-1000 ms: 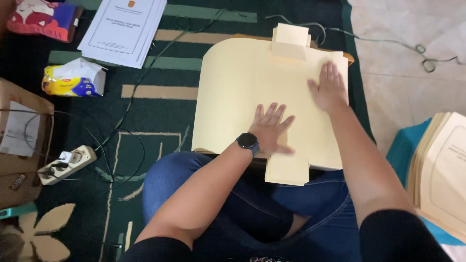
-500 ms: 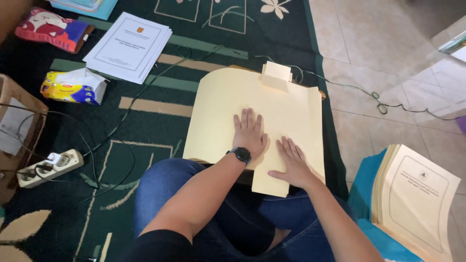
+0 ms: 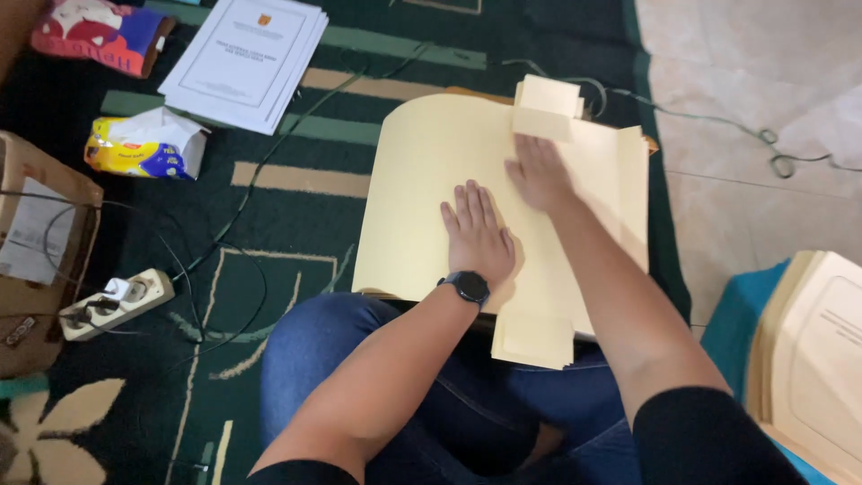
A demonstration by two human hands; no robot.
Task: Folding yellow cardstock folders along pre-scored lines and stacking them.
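Folder sheet: a large cream manila folder sheet (image 3: 431,189) with flaps lies flat across the person's lap and the green carpet (image 3: 296,269); one flap (image 3: 546,106) is folded up at the far edge, another (image 3: 532,339) hangs at the near edge over the knees.
Left hand: the left hand (image 3: 479,235) lies palm down on the middle of the sheet, fingers stretched and together, gripping nothing; a dark wristwatch (image 3: 468,286) sits on the wrist.
Right hand: the right hand (image 3: 537,172) presses flat on the sheet just below the far flap, fingers extended, nothing grasped; it is just beside the left hand, slightly farther out.
Lap: blue jeans (image 3: 314,350) under the sheet's near edge.
Right side: a stack of cream booklets (image 3: 822,350) on a teal surface.
Left side: a white power strip (image 3: 115,304) with cables, a cardboard box (image 3: 36,242), a yellow-and-blue tissue pack (image 3: 144,144).
Far left: white printed documents (image 3: 247,56) on the carpet.
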